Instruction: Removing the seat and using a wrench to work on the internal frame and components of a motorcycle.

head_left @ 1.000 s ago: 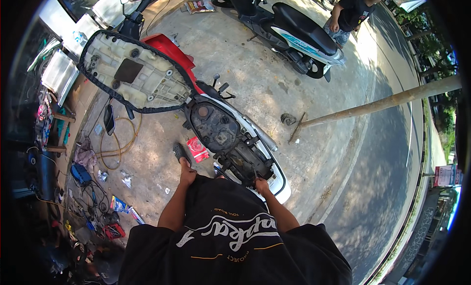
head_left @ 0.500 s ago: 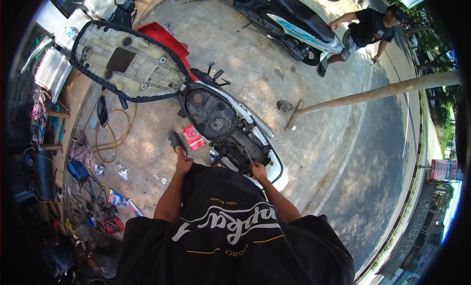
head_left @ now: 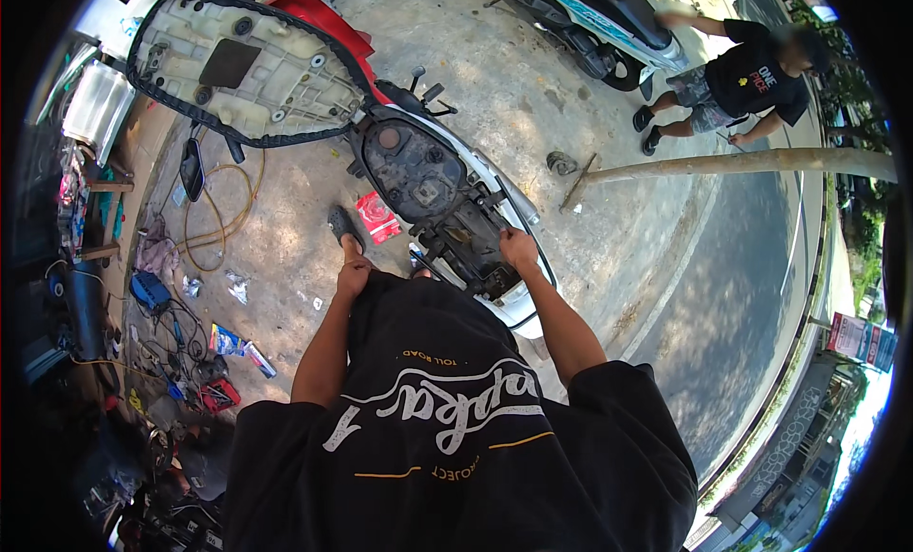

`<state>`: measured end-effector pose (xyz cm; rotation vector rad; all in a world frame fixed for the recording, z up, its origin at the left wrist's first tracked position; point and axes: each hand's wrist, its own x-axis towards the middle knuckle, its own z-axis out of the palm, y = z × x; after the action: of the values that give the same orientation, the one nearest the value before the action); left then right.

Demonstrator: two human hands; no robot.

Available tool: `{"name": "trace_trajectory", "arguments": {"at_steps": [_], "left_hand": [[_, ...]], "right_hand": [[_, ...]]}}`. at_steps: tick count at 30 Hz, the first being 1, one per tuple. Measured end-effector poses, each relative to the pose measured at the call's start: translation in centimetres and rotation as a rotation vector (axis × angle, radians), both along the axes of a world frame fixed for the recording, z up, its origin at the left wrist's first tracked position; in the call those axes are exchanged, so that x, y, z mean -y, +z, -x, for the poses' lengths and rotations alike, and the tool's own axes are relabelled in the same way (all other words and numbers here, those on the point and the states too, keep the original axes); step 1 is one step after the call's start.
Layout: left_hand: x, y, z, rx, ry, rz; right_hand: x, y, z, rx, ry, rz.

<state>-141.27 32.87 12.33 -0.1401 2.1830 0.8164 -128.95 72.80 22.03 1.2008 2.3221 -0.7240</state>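
An opened scooter with white and red body panels stands before me, its seat flipped up showing the pale underside. Its black under-seat compartment is exposed. My right hand is closed at the rear frame, beside the dark recess behind that compartment; what its fingers grip is too small to name. My left hand is curled at my left thigh against dark clothing, its fingertips partly hidden. A red and white flat packet lies on the concrete between my left foot and the scooter.
A co-worker stands beside a white-turquoise scooter. A pole crosses the right side toward the road. Yellow hose, blue machine, cables and tools lie along the left, beside a wooden stand.
My right hand has moved up along the rear compartment toward the front. The co-worker has stepped right, away from the other scooter's tail, one arm still reaching to it. My view has shifted.
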Motion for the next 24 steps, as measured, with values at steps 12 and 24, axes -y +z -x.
{"name": "trace_trajectory", "arguments": {"at_steps": [12,24], "left_hand": [[0.5,2.8,0.3,0.035,0.018,0.041],[0.1,6.9,-1.3,-0.047,-0.044,0.089]], "right_hand": [[-0.7,-0.5,-0.1,0.013,0.067,0.028],[5.3,-5.2,-2.0,-0.059,-0.155,-0.117]]}}
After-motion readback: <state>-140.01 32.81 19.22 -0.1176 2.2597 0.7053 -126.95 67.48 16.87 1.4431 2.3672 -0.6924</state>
